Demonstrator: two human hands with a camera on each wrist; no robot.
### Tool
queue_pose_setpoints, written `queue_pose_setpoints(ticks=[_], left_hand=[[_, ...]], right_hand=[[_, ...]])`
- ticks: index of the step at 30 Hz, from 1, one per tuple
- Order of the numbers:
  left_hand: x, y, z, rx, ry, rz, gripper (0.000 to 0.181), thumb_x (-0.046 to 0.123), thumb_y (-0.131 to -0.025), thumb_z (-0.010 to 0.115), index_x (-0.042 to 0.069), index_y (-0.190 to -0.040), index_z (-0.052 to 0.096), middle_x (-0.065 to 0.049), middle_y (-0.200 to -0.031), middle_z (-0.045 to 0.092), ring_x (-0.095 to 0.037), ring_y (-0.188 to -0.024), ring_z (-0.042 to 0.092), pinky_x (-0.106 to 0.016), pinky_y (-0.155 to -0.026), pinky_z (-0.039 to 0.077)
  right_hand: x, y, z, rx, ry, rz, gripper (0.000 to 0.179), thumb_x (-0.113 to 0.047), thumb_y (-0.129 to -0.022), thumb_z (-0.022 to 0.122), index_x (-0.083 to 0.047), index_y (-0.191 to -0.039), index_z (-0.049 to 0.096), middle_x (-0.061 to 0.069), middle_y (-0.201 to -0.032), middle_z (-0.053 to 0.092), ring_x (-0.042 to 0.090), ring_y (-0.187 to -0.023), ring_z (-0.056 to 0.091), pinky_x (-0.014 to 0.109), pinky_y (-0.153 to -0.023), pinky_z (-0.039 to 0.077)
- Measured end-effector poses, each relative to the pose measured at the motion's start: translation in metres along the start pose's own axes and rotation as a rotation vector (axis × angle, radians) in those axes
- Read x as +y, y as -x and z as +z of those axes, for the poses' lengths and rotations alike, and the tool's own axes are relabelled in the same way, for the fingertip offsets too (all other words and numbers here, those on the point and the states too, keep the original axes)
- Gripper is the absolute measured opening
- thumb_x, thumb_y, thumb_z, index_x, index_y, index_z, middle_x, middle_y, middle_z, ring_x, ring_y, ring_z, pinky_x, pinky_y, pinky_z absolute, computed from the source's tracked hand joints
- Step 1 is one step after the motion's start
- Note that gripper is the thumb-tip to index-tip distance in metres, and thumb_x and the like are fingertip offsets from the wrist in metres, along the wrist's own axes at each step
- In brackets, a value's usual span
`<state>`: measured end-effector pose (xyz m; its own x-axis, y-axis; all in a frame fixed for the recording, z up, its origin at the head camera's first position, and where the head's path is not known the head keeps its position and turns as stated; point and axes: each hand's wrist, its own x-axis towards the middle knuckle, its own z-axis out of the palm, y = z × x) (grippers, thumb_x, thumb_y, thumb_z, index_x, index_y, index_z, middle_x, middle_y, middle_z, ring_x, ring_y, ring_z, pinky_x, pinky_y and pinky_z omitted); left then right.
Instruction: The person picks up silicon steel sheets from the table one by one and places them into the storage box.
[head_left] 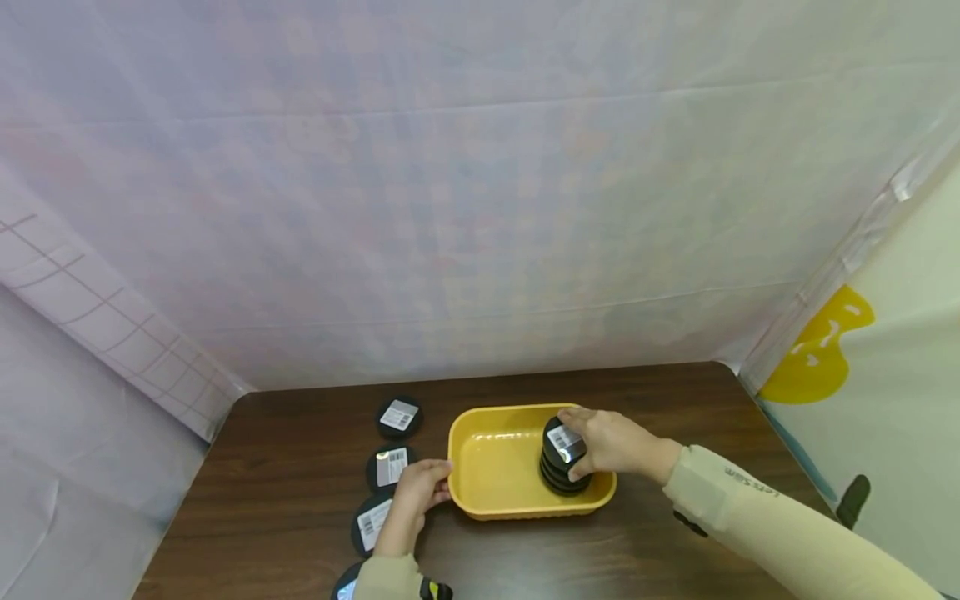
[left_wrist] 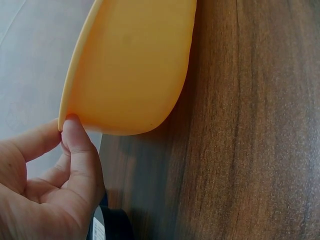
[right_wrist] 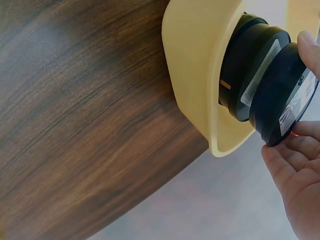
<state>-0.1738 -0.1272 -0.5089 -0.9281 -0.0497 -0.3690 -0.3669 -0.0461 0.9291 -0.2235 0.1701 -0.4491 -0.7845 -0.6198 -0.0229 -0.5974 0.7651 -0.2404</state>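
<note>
A yellow rectangular tub (head_left: 495, 500) stands on the table. My left hand (head_left: 417, 492) pinches its left rim between thumb and fingers, seen close in the left wrist view. Inside the tub's right end is a stack of round black discs (head_left: 558, 483). My right hand (head_left: 611, 440) grips the top round black disc (right_wrist: 275, 92) by its edge, with a white barcode label facing up. In the right wrist view this disc sits tilted against the stack (right_wrist: 250, 65) below it. The stack's lowest part is hidden by the tub wall.
Left of the tub, several black discs with white labels lie in a column, among them a far one (head_left: 400, 417) and a nearer one (head_left: 369, 525). My left forearm partly covers the nearest. The brown wooden table (head_left: 300, 467) meets a pale curtain (head_left: 465, 208) behind.
</note>
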Motion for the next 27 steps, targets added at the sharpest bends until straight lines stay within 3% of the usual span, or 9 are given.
queue_pose_setpoints(ticks=[27], left_hand=[[-0.001, -0.002, -0.005, 0.000, 0.003, 0.021, 0.033, 0.006, -0.090, 0.053, -0.020, -0.110, 0.051, -0.008, -0.077, 0.056, -0.013, -0.064, 0.053, -0.022, -0.058, 0.052]], right_hand=[[0.002, -0.003, 0.011, 0.033, 0.005, -0.019, 0.088, -0.042, -0.060, 0.084, 0.007, -0.127, 0.052, 0.023, -0.125, 0.055, 0.035, -0.110, 0.057, 0.044, -0.089, 0.049]])
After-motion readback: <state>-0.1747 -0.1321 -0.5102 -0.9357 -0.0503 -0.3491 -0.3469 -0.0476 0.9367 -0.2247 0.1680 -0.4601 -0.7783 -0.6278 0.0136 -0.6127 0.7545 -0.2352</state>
